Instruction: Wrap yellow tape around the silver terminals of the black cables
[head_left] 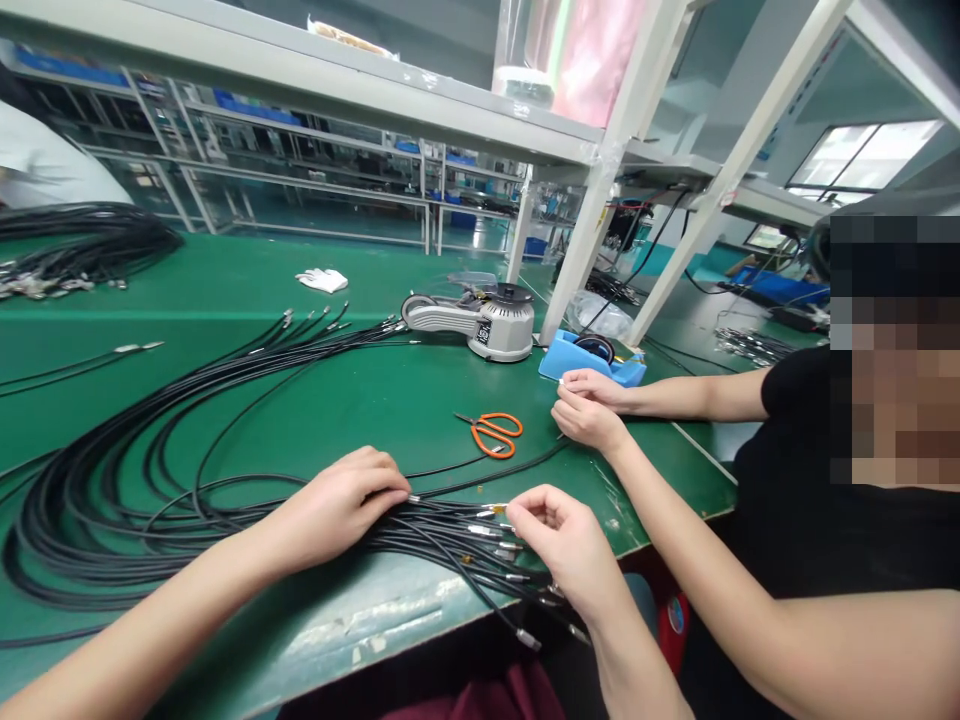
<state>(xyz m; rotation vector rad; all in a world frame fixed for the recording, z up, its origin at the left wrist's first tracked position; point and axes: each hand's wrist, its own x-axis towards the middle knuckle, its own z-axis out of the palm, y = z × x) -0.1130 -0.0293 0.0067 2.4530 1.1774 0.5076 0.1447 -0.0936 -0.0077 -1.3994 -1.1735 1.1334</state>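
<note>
My left hand (354,508) is closed in a pinch on a black cable (435,506), just above the front part of the bundle. Thumb and finger of my right hand (564,540) close on the end of that cable, where a small yellowish piece (491,508) shows. Beneath both hands lies a bundle of black cables (97,500), which curves round from the left in a wide loop. Several silvery connectors (484,531) are on its ends, a few reaching past the table's front edge.
Orange-handled scissors (495,436) lie mid-table. Behind stand a grey tape dispenser (499,325) and a blue tape holder (574,360). A co-worker's hands (589,410) work at the right. A white glove (322,280) and another cable pile (82,245) lie farther back. Shelf posts (592,220) rise behind.
</note>
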